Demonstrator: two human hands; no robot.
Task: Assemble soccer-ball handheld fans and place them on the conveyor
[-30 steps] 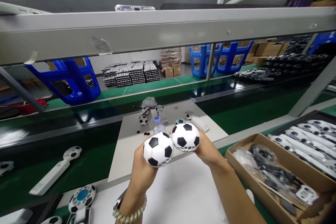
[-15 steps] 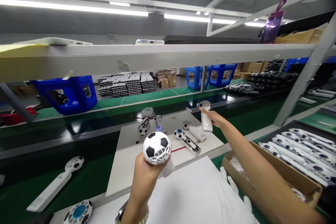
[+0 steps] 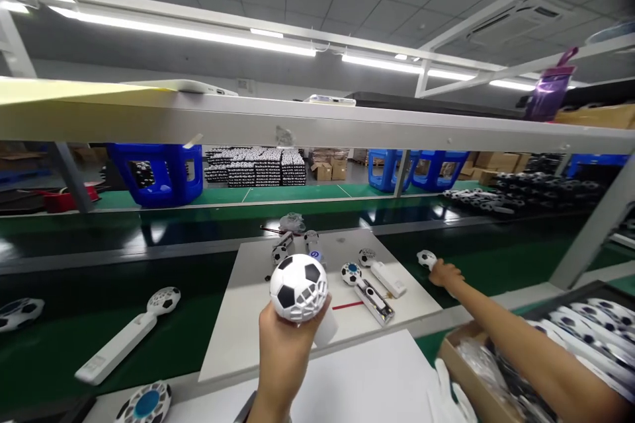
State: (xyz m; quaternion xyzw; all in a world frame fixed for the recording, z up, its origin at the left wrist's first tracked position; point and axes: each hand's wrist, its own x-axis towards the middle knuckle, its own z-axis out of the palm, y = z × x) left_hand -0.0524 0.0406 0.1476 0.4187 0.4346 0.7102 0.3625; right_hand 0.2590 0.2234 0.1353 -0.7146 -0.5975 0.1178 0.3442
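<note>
My left hand (image 3: 290, 350) is closed around a handheld fan whose round head is patterned like a soccer ball (image 3: 298, 287); its head faces up near the middle of the view. Out to the right, my right hand (image 3: 446, 275) grips another soccer-ball fan (image 3: 426, 259) over the green belt beside the white board; the hand hides most of its handle. Between the hands, an opened fan half (image 3: 374, 303) with its inside parts showing lies on the white board (image 3: 248, 317). Beside it is a white fan piece (image 3: 388, 279) with a soccer-ball head.
One fan (image 3: 119, 347) lies on the green belt at left, near a round head with a blue centre (image 3: 146, 403). White gloves (image 3: 449, 396) and a cardboard box (image 3: 476, 370) are at lower right, by a tray of fans (image 3: 590, 327). A shelf beam (image 3: 347, 125) crosses above.
My right hand has carried its fan from above the board's right side out over the green belt. The left hand still holds its fan at mid-view. The camera view has shifted.
</note>
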